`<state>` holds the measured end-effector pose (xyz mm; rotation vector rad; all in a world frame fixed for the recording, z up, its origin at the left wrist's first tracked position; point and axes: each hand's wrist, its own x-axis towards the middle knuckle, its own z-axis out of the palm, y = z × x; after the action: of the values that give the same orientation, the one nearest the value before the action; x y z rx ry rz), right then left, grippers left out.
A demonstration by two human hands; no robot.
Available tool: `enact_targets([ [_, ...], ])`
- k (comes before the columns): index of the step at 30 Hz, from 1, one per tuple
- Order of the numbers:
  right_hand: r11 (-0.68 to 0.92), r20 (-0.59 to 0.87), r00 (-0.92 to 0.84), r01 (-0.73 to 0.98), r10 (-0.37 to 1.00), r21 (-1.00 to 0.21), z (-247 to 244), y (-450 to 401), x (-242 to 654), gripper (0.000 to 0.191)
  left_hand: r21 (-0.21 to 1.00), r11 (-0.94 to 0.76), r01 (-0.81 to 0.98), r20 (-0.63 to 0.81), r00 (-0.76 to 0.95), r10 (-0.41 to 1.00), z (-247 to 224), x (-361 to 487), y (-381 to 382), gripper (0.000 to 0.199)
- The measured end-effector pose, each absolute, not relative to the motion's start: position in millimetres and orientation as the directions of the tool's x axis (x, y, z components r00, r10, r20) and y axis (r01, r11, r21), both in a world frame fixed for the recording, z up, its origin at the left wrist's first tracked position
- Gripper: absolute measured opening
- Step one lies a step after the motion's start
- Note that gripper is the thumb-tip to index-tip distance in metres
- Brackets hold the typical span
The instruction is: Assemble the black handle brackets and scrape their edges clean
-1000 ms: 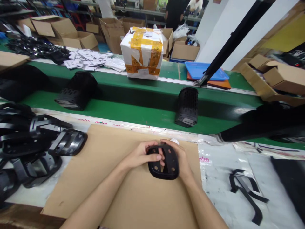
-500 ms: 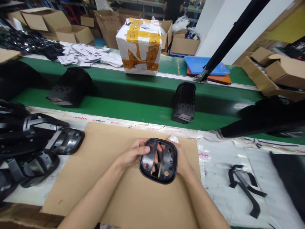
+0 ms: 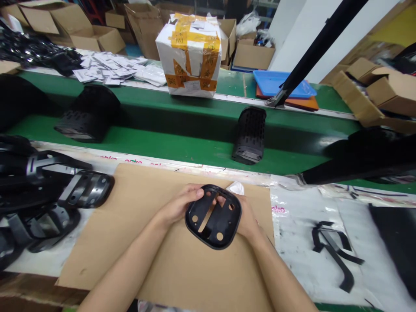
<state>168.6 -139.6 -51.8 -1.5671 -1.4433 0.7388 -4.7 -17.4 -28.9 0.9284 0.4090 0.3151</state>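
Note:
Between my two hands is a rounded-square black plastic part with a raised rim, several round holes and a long slot through its middle. My left hand is closed on its upper left edge, the thumb lying over the rim. From the right side my right hand grips the same part; most of its fingers are behind it, and some fingertips show through the slot. The part is tilted, held above a brown cardboard sheet. A small white object shows just beyond my right hand; I cannot make out what it is.
Similar black parts are piled at left. Black strips lie on the white surface at right. Black perforated housings stand on the green conveyor belt. Behind are a taped white box, a blue tray and a slanting black post.
The black plastic part has turned and tilted in my hands, so the slot now runs more diagonally and fewer fingers show through it. Both hands keep hold. The view has shifted slightly.

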Motion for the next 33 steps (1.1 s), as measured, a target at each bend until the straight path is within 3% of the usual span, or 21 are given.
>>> enact_targets([
  [18, -0.089, 0.021, 0.269, 0.392, 0.963, -0.916, -47.4, -140.3, 167.5, 0.044, 0.832, 0.546, -0.100, -0.166, 0.894, 0.416, -38.4, -6.7, -17.5, 0.057],
  [33, -0.026, 0.055, 0.215, 0.356, 0.975, -0.934, -43.1, -140.0, 169.5, 0.040, 0.791, 0.600, -0.121, -0.140, 0.919, 0.369, -43.7, -8.1, -14.7, 0.051],
])
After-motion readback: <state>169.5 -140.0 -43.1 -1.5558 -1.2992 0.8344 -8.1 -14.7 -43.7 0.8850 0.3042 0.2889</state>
